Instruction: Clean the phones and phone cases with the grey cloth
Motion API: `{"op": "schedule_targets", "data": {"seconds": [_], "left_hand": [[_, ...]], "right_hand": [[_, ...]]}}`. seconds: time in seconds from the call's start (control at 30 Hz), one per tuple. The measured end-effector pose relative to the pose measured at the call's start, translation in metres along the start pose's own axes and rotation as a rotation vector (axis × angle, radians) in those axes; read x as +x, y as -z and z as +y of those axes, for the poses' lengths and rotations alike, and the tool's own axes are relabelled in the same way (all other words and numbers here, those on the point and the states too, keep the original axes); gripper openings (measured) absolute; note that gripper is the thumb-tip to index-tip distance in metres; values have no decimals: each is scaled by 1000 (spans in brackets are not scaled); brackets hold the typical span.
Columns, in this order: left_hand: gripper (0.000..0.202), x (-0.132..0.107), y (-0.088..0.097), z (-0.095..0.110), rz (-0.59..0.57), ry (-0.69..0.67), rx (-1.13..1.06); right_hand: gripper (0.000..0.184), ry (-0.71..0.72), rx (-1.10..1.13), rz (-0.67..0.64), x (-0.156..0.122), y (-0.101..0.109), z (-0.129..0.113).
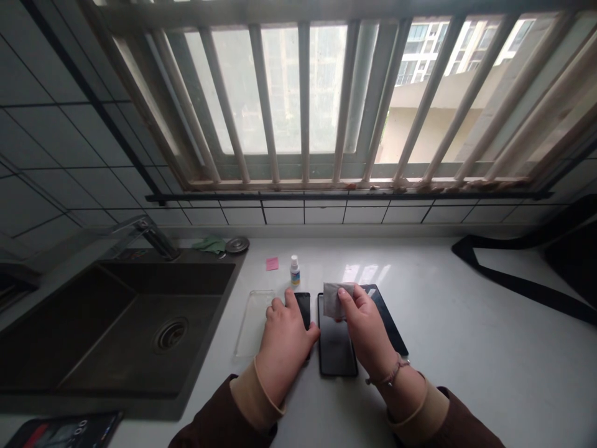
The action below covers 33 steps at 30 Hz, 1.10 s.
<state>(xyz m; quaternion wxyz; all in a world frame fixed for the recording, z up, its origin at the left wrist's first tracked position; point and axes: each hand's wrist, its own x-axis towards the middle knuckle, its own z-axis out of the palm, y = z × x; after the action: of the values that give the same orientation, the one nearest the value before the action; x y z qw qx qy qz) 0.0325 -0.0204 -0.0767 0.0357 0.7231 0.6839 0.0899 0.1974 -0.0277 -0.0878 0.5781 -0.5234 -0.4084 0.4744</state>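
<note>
Fingers [347, 297] of the right hand [368, 333] pinch a grey wipe [334, 300] between thumb and forefinger, holding it over the top end of a black smartphone [336, 353] that lies flat on the white worktop [466, 348]. Whether the wipe touches the glass, I cannot tell. The left hand [284, 351] rests palm down, fingers loosely spread, with its fingertips on or against a second dark phone [303, 308], partly hidden beneath it, and just beside a clear phone case [252, 323]. A dark glass panel [390, 317] lies behind the right hand, angled across the worktop, and a small white bottle [295, 271] stands upright near a pink sticky note [272, 264]. Farther left sits a dark sink [140, 330] with a metal faucet [149, 236], a green cloth [211, 244] and a round metal disc [237, 244] behind it — a black strap [513, 280] lies off to the right, below a barred window [303, 93].
</note>
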Motion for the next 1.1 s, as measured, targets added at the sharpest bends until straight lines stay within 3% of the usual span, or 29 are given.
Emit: {"op": "schedule_targets", "data": {"seconds": [0.27,0.43,0.6,0.73,0.87,0.97,1.1], "left_hand": [[68,5,4,-4,-23,34,-67],[68,3,7,-6,-85,35,-176],[77,3,15,-4,-104,28,-387],[75,5,16,-5,14,17,-517],[98,7,14,-8,76,22,-611],[110,9,15,-8,30,46,-741],[109,12,14,-7,-86,133,-1041]], "right_hand": [[32,-319,198,-167,-3,-10,5],[28,-478,453,-402,-13,-14,-7],[27,-470,549,-424,-14,-13,-8],[29,-419,560,-411,-11,-11,-9],[29,-387,596,-425,-11,-9,-13],[28,-376,634,-447,-12,-9,-14],[28,-381,635,-423,-12,-9,-17]]}}
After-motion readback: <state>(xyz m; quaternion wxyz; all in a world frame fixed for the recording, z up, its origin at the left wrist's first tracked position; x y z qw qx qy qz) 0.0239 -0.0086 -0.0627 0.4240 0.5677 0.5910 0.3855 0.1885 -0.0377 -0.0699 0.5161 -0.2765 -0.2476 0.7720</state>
